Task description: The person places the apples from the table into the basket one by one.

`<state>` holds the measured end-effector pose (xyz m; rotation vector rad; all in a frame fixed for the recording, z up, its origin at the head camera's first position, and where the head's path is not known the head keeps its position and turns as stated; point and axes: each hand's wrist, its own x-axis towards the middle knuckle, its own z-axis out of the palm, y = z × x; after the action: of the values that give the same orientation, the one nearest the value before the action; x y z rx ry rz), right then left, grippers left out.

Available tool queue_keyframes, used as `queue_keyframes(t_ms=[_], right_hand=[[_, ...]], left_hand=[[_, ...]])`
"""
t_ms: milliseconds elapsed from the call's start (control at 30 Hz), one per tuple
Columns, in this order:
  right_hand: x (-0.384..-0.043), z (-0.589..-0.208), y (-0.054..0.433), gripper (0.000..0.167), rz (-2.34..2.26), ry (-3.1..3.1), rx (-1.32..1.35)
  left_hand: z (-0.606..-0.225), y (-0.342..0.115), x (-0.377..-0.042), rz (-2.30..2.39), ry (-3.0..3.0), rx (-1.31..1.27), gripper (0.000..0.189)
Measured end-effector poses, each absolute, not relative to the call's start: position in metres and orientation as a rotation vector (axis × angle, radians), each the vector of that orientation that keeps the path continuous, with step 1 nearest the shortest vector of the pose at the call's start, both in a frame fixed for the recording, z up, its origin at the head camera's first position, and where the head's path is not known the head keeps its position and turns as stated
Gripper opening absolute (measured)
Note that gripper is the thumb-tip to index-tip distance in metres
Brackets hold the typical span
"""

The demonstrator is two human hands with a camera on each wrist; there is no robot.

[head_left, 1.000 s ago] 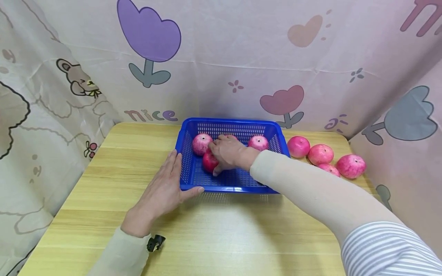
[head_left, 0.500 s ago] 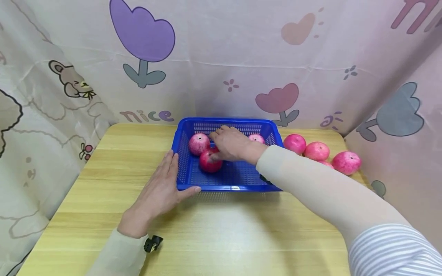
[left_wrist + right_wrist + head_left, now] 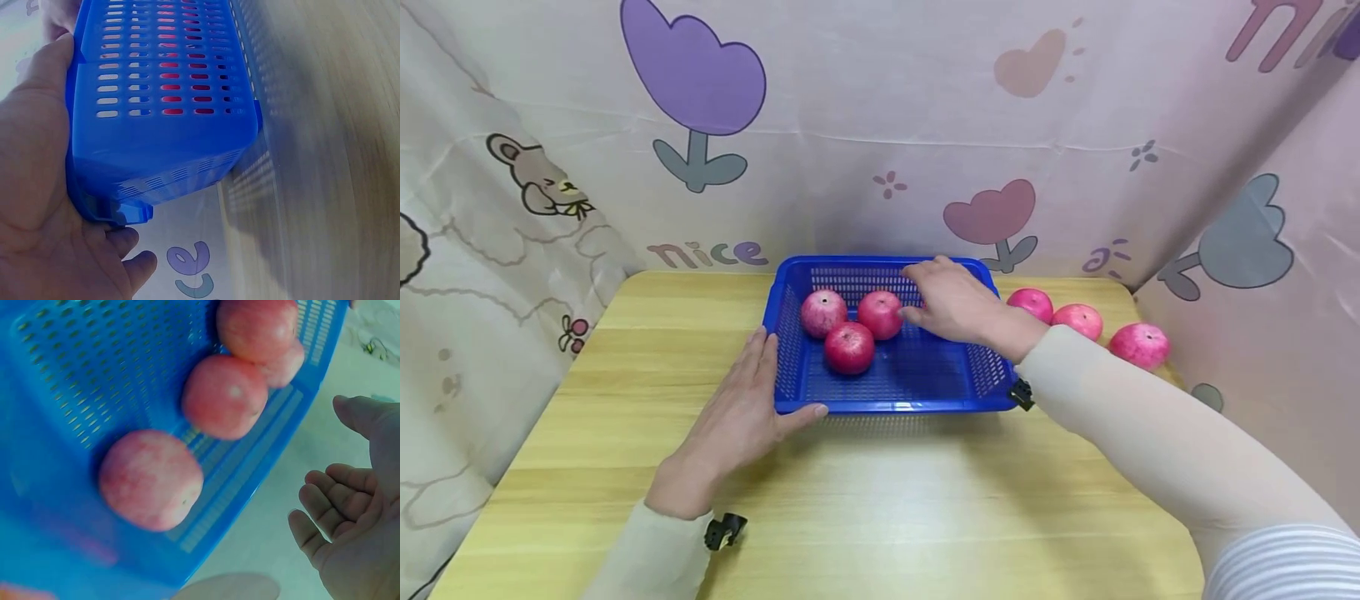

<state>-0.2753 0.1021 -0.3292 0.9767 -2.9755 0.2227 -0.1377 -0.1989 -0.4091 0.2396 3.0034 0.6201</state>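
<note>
A blue plastic basket [image 3: 895, 407] with slotted walls stands on the table and holds several red-pink apples. In the head view three show: a pale one [image 3: 823, 313], a red one in front [image 3: 849, 348] and another behind [image 3: 880, 314]. A further apple [image 3: 151, 480], seen in the right wrist view, is hidden in the head view by my right hand [image 3: 957, 302]. That hand hovers over the basket's right part, fingers loosely bent, holding nothing. My left hand [image 3: 737, 412] rests against the basket's near left corner, fingers straight along its side and thumb over the front rim.
Outside the basket on the right, more apples lie on the wooden table [image 3: 880, 517]: one close to the wall of the basket [image 3: 1030, 305], one beside it [image 3: 1077, 321] and one farther right [image 3: 1139, 346]. A printed curtain [image 3: 850, 125] hangs behind.
My right hand has let go of the red apple, passed over the back middle one, and lifted away to the right. My left hand stays at the basket's corner.
</note>
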Motion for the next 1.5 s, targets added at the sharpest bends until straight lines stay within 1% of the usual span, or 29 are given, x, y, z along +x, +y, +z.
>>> queue_keyframes(t_ms=[367,667,833,1067,1267,1500], right_hand=[[-0.266,-0.33,0.158,0.061,0.435,-2.981,0.766],[-0.258,-0.327,0.219,0.062,0.586,-3.039,0.443],[-0.257,-0.335,0.247,0.06,0.585,-3.049,0.269],[-0.253,-0.348,0.285,0.066,0.563,-3.166,0.007],[-0.247,-0.358,0.304,0.063,0.461,-3.252,-0.073],[-0.242,-0.366,0.311,0.057,0.366,-3.3,-0.098]], left_hand=[[-0.409,-0.206,-0.136,0.631,3.004,0.218,0.137],[-0.408,-0.21,-0.132,0.651,2.997,0.202,0.135],[-0.41,-0.21,-0.131,0.659,3.008,0.222,0.134],[-0.413,-0.208,-0.133,0.655,3.006,0.231,0.133],[-0.413,-0.204,-0.137,0.681,3.002,0.236,0.133],[-0.411,-0.201,-0.138,0.672,2.989,0.244,0.132]])
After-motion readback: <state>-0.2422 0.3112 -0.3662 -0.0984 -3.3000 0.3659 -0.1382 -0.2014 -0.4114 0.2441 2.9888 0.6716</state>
